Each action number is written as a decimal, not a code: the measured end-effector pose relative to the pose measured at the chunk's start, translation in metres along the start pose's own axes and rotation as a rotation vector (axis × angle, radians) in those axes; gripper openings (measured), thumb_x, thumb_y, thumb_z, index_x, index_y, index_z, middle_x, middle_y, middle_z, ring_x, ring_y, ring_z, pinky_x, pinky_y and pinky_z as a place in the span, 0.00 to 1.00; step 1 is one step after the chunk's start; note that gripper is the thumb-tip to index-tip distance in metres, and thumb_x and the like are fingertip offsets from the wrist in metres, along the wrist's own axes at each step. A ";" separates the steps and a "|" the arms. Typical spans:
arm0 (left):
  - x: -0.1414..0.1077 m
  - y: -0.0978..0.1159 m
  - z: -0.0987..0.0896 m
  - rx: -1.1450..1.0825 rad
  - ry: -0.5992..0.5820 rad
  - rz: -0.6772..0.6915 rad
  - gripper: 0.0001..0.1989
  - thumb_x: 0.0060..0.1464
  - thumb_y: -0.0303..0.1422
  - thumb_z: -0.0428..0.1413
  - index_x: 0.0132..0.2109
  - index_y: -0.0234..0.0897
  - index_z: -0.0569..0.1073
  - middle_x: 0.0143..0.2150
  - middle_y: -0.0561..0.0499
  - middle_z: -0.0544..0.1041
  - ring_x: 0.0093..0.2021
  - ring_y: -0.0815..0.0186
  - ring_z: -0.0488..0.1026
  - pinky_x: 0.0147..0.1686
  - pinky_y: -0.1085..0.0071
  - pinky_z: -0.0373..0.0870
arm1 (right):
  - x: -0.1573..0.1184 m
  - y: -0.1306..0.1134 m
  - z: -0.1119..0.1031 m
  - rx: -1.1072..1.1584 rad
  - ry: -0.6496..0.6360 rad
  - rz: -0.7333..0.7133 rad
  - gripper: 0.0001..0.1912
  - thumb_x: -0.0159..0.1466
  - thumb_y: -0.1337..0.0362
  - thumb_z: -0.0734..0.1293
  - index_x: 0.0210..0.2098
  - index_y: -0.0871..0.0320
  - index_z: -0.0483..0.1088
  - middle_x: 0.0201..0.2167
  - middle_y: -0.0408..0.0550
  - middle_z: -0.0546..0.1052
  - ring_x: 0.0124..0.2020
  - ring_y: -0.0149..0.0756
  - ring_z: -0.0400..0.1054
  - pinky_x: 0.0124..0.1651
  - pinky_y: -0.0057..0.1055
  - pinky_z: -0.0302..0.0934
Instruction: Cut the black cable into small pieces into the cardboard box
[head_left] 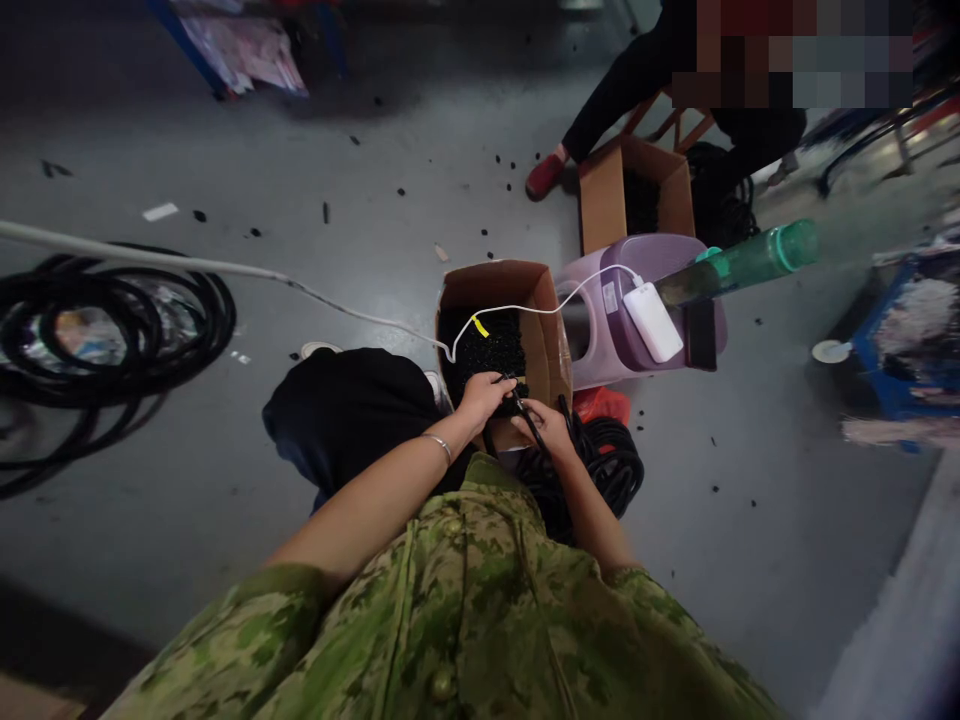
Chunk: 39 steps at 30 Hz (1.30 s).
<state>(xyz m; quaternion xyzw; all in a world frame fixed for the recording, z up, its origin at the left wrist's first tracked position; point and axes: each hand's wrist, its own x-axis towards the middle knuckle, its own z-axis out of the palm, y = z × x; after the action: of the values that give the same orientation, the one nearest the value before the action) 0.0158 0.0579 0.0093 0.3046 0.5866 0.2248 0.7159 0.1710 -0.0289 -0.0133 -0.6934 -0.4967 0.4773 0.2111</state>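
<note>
Over the near edge of an open cardboard box (551, 350), both hands are close together. A black tube or cable (531, 422) runs through my right hand (546, 425), whose fingers are closed round it. My left hand (486, 398) is pinched at the tube's upper end, beside a small dark piece too small to make out. Many small black pieces (491, 350) fill the box below the hands. A white cord (510, 309) with a yellow tag (480, 327) crosses above them.
Right of the box stands a purple stool (622, 250) bearing a white power bank (653, 322) and a green bottle (750, 262). Coiled black tubing (619, 470) lies near my right forearm, more (217, 320) at left. A seated person's leg (615, 100) and second box (604, 205) are beyond.
</note>
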 end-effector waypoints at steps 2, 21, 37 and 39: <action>0.003 -0.004 0.000 0.010 0.000 0.028 0.13 0.48 0.35 0.59 0.21 0.35 0.68 0.16 0.57 0.64 0.19 0.73 0.56 0.22 0.73 0.50 | 0.003 0.002 -0.004 0.201 -0.091 0.100 0.32 0.51 0.46 0.73 0.51 0.56 0.73 0.25 0.41 0.72 0.22 0.30 0.64 0.28 0.29 0.66; 0.010 -0.007 0.003 0.119 -0.062 0.224 0.12 0.49 0.39 0.55 0.27 0.34 0.71 0.22 0.56 0.67 0.24 0.70 0.61 0.27 0.73 0.56 | 0.000 0.009 -0.012 0.047 -0.032 0.037 0.20 0.54 0.47 0.70 0.35 0.58 0.74 0.20 0.39 0.66 0.22 0.28 0.59 0.26 0.24 0.58; -0.010 0.008 -0.004 0.431 -0.228 0.197 0.07 0.46 0.23 0.49 0.24 0.36 0.66 0.20 0.55 0.65 0.24 0.69 0.62 0.26 0.73 0.56 | -0.006 -0.016 -0.022 -0.094 -0.074 -0.069 0.25 0.59 0.47 0.65 0.44 0.60 0.75 0.30 0.45 0.73 0.31 0.33 0.64 0.37 0.28 0.60; -0.011 0.009 -0.004 0.325 -0.254 0.104 0.07 0.45 0.23 0.49 0.23 0.37 0.63 0.18 0.56 0.62 0.21 0.70 0.59 0.23 0.73 0.54 | -0.008 -0.015 -0.022 -0.142 -0.054 -0.079 0.24 0.59 0.46 0.65 0.40 0.61 0.75 0.24 0.42 0.69 0.27 0.31 0.60 0.32 0.26 0.56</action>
<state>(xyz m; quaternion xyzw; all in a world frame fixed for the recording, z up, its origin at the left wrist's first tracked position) 0.0103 0.0574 0.0235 0.4719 0.5039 0.1235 0.7129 0.1821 -0.0259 0.0120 -0.6733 -0.5618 0.4508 0.1667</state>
